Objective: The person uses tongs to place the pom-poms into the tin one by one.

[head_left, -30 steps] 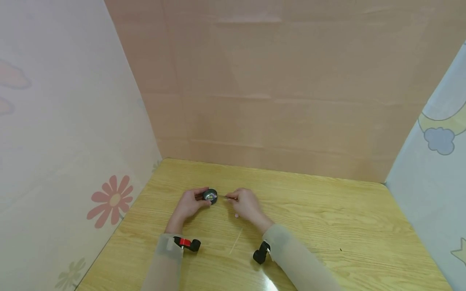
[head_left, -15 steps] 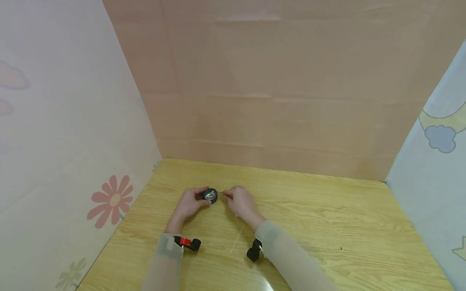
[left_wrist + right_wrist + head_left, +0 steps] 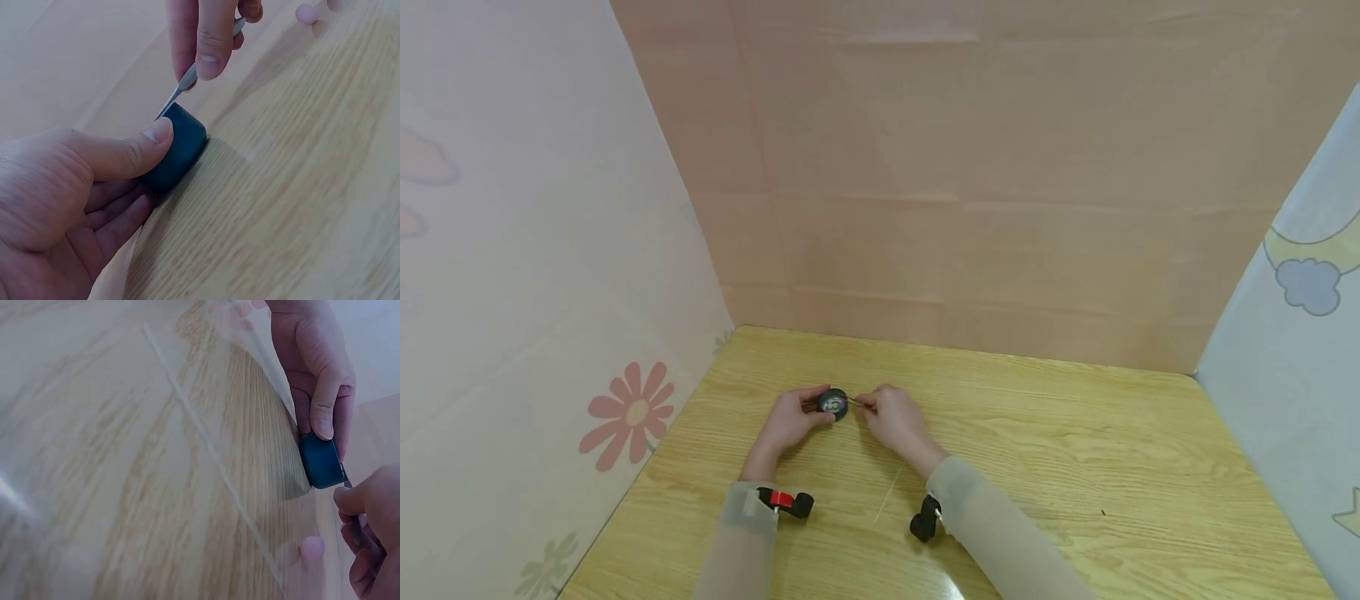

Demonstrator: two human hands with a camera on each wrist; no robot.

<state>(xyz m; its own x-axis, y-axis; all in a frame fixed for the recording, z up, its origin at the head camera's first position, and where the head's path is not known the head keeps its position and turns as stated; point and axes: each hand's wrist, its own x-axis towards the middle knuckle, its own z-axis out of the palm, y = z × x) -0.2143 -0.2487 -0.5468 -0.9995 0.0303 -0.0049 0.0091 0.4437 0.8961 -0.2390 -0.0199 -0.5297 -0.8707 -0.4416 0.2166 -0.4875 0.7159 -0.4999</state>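
A small dark round case (image 3: 833, 403) stands on edge on the wooden table (image 3: 1075, 467). My left hand (image 3: 811, 410) grips it, thumb on top and fingers behind, as the left wrist view shows on the case (image 3: 178, 147). My right hand (image 3: 872, 405) pinches metal tweezers (image 3: 182, 86), whose tip touches the case's upper edge. A small pink bead (image 3: 312, 547) lies on the table just beside my right hand; in the head view that hand hides it.
A thin pale strip (image 3: 887, 493) lies on the table between my forearms. Paper walls close in the left, back and right sides. The wooden tabletop stretches out to the right of my hands.
My right hand has moved a little left, bringing the tweezers' tip onto the case. The pink bead seen before in the head view is now behind that hand. My left hand held still.
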